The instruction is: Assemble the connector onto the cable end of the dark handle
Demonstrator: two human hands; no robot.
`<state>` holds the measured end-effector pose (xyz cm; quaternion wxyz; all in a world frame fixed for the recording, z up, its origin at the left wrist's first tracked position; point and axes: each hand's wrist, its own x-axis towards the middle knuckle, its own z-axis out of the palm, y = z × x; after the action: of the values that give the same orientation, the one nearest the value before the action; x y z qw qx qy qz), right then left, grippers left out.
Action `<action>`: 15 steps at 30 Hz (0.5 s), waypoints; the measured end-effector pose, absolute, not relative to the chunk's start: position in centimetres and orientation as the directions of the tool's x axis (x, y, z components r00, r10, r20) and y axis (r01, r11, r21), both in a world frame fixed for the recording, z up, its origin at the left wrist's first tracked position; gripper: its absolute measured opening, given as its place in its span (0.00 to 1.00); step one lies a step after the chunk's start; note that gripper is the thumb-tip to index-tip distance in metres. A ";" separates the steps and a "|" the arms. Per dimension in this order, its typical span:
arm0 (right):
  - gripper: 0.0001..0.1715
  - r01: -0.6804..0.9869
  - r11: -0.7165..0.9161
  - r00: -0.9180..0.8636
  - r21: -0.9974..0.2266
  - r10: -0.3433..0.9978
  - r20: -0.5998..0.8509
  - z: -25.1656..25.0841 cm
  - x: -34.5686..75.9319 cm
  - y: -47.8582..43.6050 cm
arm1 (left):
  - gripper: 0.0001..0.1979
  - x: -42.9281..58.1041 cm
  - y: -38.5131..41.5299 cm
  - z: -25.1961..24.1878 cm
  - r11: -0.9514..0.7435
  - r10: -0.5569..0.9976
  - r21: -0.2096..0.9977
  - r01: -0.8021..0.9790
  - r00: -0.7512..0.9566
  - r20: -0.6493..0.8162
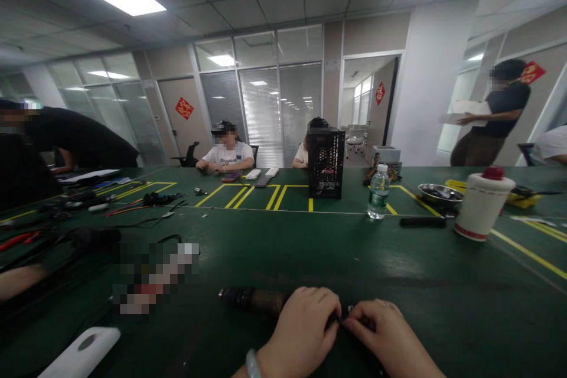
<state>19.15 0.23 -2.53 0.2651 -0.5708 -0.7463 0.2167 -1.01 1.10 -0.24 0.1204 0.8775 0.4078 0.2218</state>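
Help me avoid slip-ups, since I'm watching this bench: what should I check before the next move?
1. Working together: ok; the left hand and right hand meet at a small dark part.
2. Part identified: cannot tell; it is mostly hidden.
3. Full view of the dark cylindrical tool: not ok; the left hand covers its right end.
4. Water bottle upright and apart from the hands: ok.
5. White cup apart from the hands: ok.
6. Left side of the table free of loose cables: not ok; several lie there.
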 end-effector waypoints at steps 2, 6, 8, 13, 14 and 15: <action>0.11 0.737 0.254 -0.210 -0.627 0.967 0.145 -2.6 19.1 0.3 | 0.11 -1.0 1.0 -0.1 -0.644 0.764 0.399 0.653 0.571 0.300; 0.11 0.753 0.236 -0.194 -0.615 0.972 0.135 -2.6 19.1 0.4 | 0.15 -1.0 0.6 0.1 -0.676 0.736 0.418 0.606 0.570 0.364; 0.10 0.752 0.233 -0.185 -0.617 0.973 0.141 -2.6 19.1 0.4 | 0.14 -0.8 0.4 0.4 -0.695 0.719 0.412 0.590 0.559 0.412; 0.10 0.738 0.238 -0.176 -0.632 0.971 0.160 -2.4 19.1 0.2 | 0.14 -0.4 -0.5 4.0 -0.752 0.653 0.413 0.513 0.499 0.569; 0.11 0.730 0.246 -0.183 -0.638 0.969 0.165 -2.3 19.0 0.2 | 0.15 -0.6 -1.0 5.1 -0.781 0.616 0.403 0.478 0.484 0.621; 0.11 0.719 0.256 -0.191 -0.646 0.967 0.170 -2.3 19.0 0.1 | 0.16 -1.0 -1.6 5.9 -0.812 0.570 0.377 0.445 0.466 0.677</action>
<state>19.02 0.15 -2.33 0.2831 -0.5695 -0.7401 0.2186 -1.03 -1.59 5.93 0.0739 0.8528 0.2973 0.4229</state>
